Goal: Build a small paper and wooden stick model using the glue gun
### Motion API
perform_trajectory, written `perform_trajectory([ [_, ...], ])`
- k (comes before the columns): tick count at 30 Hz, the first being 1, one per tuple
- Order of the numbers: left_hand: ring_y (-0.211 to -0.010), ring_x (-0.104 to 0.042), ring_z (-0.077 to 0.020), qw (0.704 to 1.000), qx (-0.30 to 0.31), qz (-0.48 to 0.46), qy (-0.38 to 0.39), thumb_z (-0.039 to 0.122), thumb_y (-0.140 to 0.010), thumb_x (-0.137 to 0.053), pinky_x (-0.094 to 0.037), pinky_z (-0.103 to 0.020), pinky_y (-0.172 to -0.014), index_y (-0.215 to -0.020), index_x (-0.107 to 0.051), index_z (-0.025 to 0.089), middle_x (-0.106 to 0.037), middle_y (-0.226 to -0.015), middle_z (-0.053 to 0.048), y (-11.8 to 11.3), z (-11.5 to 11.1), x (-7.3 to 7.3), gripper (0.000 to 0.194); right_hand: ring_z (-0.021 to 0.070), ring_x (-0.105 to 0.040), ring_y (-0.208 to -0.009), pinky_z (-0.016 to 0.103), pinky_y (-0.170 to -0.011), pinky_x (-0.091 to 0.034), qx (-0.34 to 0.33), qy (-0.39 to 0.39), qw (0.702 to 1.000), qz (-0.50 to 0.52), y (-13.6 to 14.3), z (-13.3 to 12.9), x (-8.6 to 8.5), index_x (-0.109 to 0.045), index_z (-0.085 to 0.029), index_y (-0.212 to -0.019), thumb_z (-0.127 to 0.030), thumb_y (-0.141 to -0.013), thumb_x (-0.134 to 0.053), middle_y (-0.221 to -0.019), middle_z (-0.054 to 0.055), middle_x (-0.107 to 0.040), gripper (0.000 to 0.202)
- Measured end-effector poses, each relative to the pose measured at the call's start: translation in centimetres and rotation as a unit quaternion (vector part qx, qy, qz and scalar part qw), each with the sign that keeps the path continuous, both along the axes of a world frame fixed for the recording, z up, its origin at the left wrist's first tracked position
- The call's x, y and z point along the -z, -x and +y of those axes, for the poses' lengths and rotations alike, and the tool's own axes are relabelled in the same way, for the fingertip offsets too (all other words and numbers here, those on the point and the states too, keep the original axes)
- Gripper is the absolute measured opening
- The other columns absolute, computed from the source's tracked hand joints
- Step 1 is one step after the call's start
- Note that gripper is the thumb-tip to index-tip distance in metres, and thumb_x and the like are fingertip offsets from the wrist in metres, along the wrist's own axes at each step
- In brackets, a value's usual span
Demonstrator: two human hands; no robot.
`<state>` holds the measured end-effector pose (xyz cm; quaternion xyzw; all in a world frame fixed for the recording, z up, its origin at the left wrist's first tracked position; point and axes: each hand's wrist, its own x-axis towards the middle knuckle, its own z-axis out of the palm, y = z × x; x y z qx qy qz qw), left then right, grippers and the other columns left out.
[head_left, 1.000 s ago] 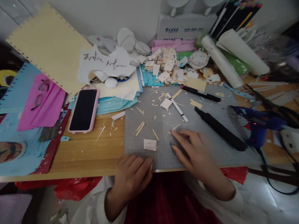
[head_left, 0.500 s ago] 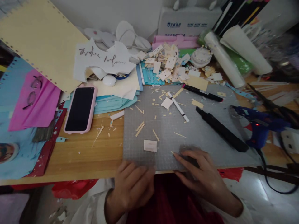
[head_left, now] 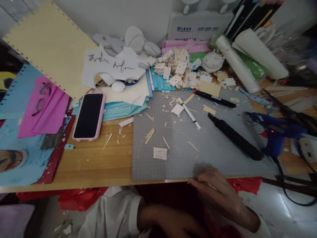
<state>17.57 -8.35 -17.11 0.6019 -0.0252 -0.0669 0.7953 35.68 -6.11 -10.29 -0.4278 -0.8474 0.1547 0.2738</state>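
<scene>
Two bare hands are at the near side of the desk (head_left: 86, 170). The right hand (head_left: 219, 190) is at the front edge of the grey cutting mat (head_left: 151, 170), fingers bent, with a pale sliver (head_left: 189, 181) at its fingertips; whether they pinch it cannot be confirmed. The left hand (head_left: 170, 219) is blurred and below the desk edge, nearer the lap; its grip cannot be told.

Ahead of the hands, towards the left, a small layered rectangular piece (head_left: 160, 153) lies flat on the mat. Loose strips (head_left: 149, 136) lie beyond it, probably spread singly for easy picking up. Right of the strips are a white pen (head_left: 189, 113) with dark bands and, farther back, a black marker (head_left: 215, 99).

A black tapered tool (head_left: 235, 137) and a blue glue gun (head_left: 273, 132) occupy the right-hand side, presumably for reach. The gun's red light suggests power. The pink-cased phone (head_left: 89, 115) lies left of the mat, probably set aside from the working area. Finished-looking cut pieces (head_left: 180, 67) are heaped at the back.

Writing: the white box (head_left: 200, 24) at the rear bears blue Chinese print beside a shield-like mark, too small to read reliably. Cursive on the torn white paper (head_left: 114, 64) is illegible. No brand is readable on the phone or gun.
</scene>
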Motion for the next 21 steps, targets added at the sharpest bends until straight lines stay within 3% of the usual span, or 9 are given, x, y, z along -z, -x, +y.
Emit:
perform_trajectory([
  [6, -0.075, -0.062, -0.0185, 0.997, -0.051, 0.05, -0.007, 0.013, -0.071, -0.049, -0.052, -0.027, -0.067, -0.099, -0.064, 0.014, -0.061, -0.081, -0.001, 2.3, 1.2, -1.8, 0.032, 0.0146, -0.061, -0.081, 0.029, -0.07, -0.053, 0.034, 0.02, 0.998, 0.045, -0.1, 0.2, 0.4, -0.065, -0.022, -0.107, -0.01, -0.089, -0.054, -0.091, 0.003, -0.065, 0.024],
  [12, -0.093, -0.065, -0.0179, 0.952, -0.286, 0.108, 0.01, 0.003, -0.076, -0.045, -0.053, -0.032, -0.084, -0.102, -0.064, 0.015, -0.07, -0.101, -0.007, 3.1, 2.1, -4.1, 0.034, 0.0158, -0.061, -0.084, 0.03, -0.072, -0.053, 0.027, -0.016, 0.999, 0.011, -0.3, 0.1, 1.2, -0.062, -0.021, -0.112, -0.008, -0.088, -0.055, -0.092, 0.004, -0.065, 0.028],
  [17, -0.088, -0.067, -0.0174, 0.954, -0.27, 0.091, -0.095, 0.003, -0.077, -0.049, -0.054, -0.029, -0.081, -0.098, -0.067, 0.016, -0.072, -0.098, -0.006, 4.1, 3.9, -7.5, 0.031, 0.0208, -0.061, -0.093, 0.037, -0.081, -0.053, 0.066, -0.075, 0.993, -0.057, 0.2, -0.2, 1.4, -0.059, -0.017, -0.122, -0.019, -0.083, -0.068, -0.099, 0.008, -0.065, 0.04],
  [21, -0.086, -0.066, -0.0163, 0.936, -0.296, 0.105, -0.161, 0.002, -0.078, -0.049, -0.052, -0.026, -0.079, -0.102, -0.066, 0.017, -0.072, -0.096, -0.005, 6.3, 5.3, -10.9, 0.033, 0.0176, -0.06, -0.088, 0.034, -0.076, -0.053, 0.043, -0.083, 0.995, -0.034, 0.4, -0.7, 2.0, -0.063, -0.02, -0.113, -0.008, -0.083, -0.063, -0.092, 0.004, -0.068, 0.032],
])
